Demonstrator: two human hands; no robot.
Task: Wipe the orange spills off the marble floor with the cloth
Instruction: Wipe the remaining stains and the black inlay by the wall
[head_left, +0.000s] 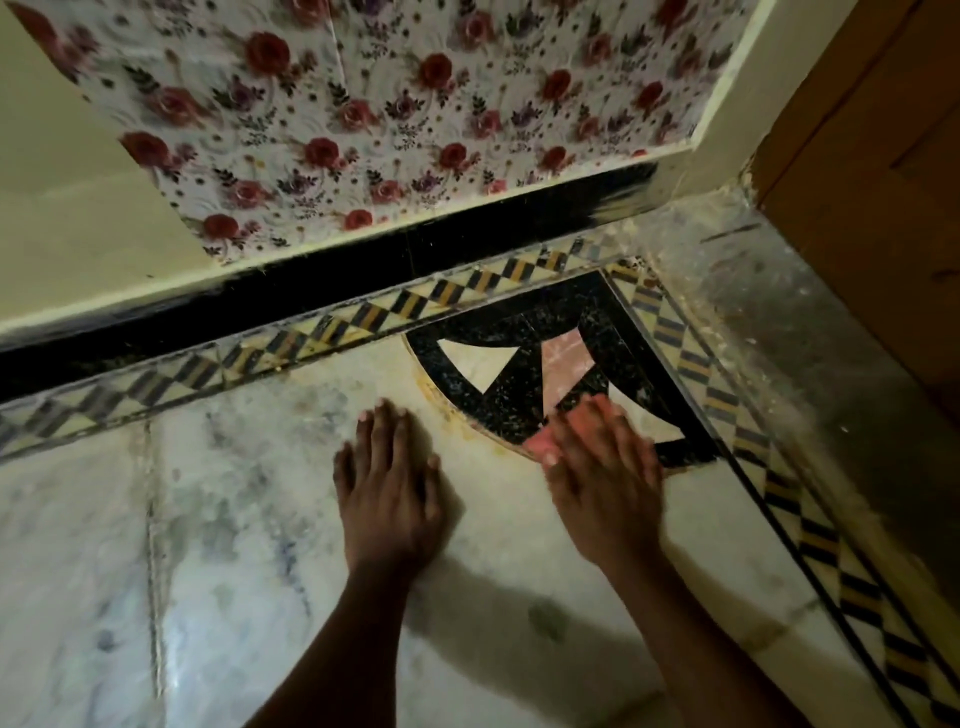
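Both hands down on the marble floor (249, 519), near the room corner. Left hand (389, 483): flat, palm down, fingers straight and together, grip holds nothing, just resting on the pale marble. Right hand (597, 467): fingers extended, pressing a pink cloth (540, 441) onto the floor; no curl around it that I can see, hand is motion-blurred. Cloth is mostly hidden under the fingers, only a pink edge shows at the left of the fingertips. It sits on the curved lower rim of the black corner inlay (524, 332). Orange spill (441, 402): yellowish-orange smear along that curved rim, between the two hands and just left of the cloth. Checkered border strip (363, 317) runs beyond the inlay, black skirting (311, 280) behind it, floral wall panel (363, 104) above. Wooden door (872, 182) at right.
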